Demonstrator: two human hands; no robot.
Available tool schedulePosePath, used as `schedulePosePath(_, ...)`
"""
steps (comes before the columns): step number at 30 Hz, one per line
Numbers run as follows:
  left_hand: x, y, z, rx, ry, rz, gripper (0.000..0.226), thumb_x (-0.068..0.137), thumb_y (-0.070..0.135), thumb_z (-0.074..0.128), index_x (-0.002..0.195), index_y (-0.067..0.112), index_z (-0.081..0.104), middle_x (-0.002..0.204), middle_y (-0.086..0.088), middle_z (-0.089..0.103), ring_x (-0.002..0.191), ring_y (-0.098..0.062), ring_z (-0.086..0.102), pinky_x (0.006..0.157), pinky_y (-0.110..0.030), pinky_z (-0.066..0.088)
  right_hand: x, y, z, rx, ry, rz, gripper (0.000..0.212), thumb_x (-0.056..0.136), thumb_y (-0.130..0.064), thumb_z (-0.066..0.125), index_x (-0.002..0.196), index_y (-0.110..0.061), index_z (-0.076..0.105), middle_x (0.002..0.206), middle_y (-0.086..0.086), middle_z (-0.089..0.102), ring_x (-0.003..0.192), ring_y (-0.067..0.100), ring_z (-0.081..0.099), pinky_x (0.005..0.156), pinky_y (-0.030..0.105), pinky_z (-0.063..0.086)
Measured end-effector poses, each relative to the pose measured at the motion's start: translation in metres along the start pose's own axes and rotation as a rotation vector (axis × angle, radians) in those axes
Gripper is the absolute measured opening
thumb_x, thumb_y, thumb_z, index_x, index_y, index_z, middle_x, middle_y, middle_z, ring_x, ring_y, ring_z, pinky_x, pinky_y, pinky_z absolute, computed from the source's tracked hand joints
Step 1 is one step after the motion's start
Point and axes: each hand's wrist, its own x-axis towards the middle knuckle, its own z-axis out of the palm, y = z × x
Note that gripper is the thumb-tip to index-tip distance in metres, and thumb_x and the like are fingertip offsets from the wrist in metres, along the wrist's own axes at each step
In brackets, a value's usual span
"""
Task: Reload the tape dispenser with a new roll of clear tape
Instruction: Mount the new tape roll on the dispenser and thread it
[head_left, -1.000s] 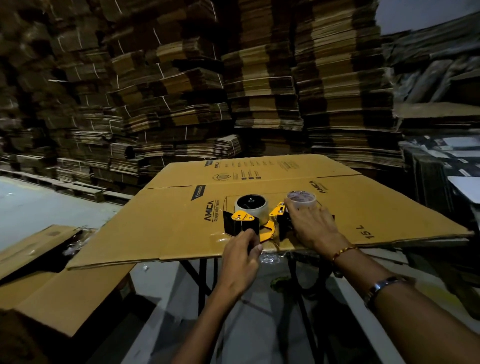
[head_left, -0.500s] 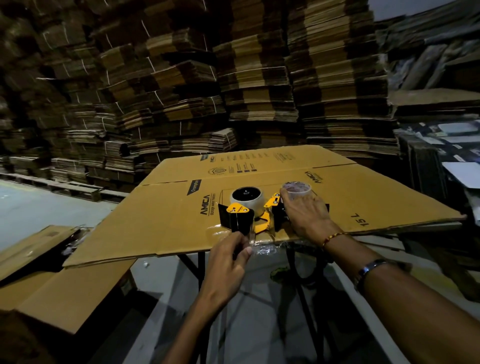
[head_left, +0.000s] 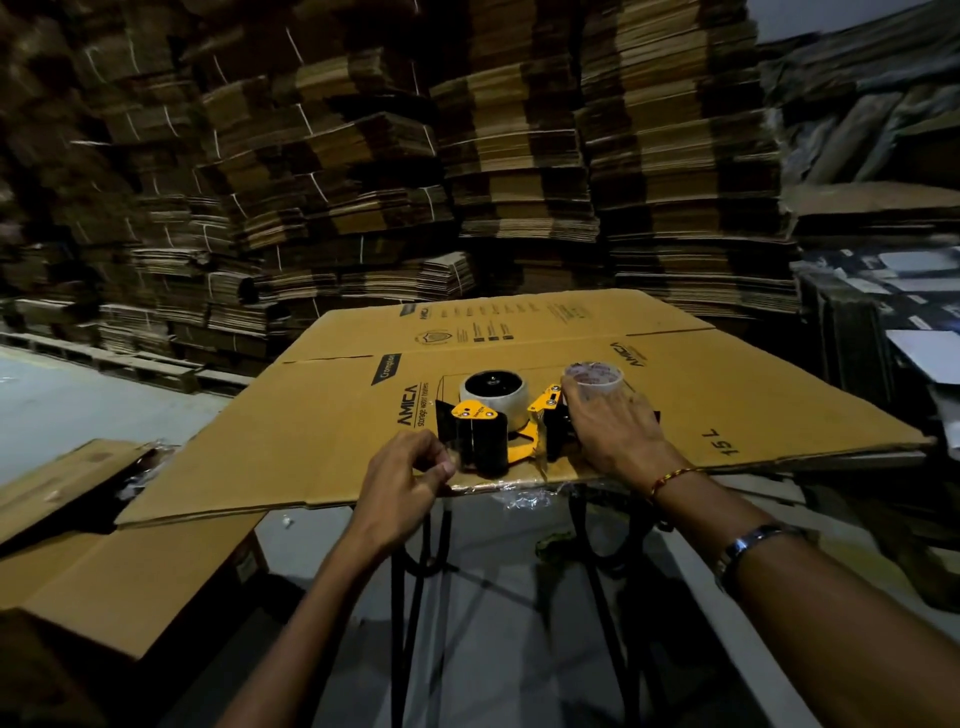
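Note:
A black and yellow tape dispenser (head_left: 485, 441) lies on its side on a flattened cardboard box (head_left: 322, 431). A roll of clear tape (head_left: 493, 391) sits on its hub. A second clear roll (head_left: 595, 376) stands just right of it, behind my right hand's fingertips. My right hand (head_left: 615, 439) lies across the dispenser's handle end and holds it down. Just left of the dispenser's black front plate, my left hand (head_left: 405, 480) has thumb and forefinger pinched on what looks like the thin, barely visible tape end.
The flattened box rests on a black metal stand (head_left: 415, 561) and its near edge (head_left: 467, 496) is close to my hands. Crumpled clear film (head_left: 524, 499) hangs below that edge. More cardboard (head_left: 130, 561) lies low at the left. Tall stacks of flat cartons (head_left: 493, 156) fill the background.
My left hand has moved from below the dispenser's front to its left side, fingers pinched. My right hand stays on the dispenser. The view has shifted slightly.

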Motion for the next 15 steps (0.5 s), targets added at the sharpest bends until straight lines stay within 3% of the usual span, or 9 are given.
schedulePosePath(5,-0.026,0.015,0.012,-0.026,-0.033,0.048,0.013,0.093,0.012,0.065,0.081,0.014,0.060,0.085,-0.002,0.064,0.084,-0.017,0.059,0.068,-0.026,0.046,-0.001,-0.002,-0.002,-0.004,-0.002,0.009,0.074,0.092,-0.012,0.058,0.152,-0.014,0.014,0.134,0.020,0.058,0.115,0.035,0.061,0.094,0.044,0.051)
schedulePosePath(11,-0.041,0.029,0.036,-0.029,0.063,0.099,0.018,0.093,0.015,0.065,0.078,0.017,0.055,0.080,0.006,0.058,0.084,-0.013,0.053,0.070,-0.035,0.046,0.001,-0.004,-0.006,-0.020,-0.023,0.022,0.081,0.090,-0.014,0.063,0.153,-0.014,0.013,0.129,0.016,0.062,0.109,0.031,0.063,0.093,0.041,0.053)
schedulePosePath(15,-0.051,0.031,0.043,-0.029,0.085,0.089,0.024,0.094,0.016,0.064,0.076,0.026,0.052,0.083,0.009,0.058,0.086,-0.009,0.053,0.066,-0.022,0.041,0.001,-0.006,-0.008,-0.015,-0.053,0.036,0.069,0.091,-0.014,0.060,0.149,-0.017,0.022,0.131,0.015,0.061,0.114,0.031,0.063,0.097,0.042,0.050)
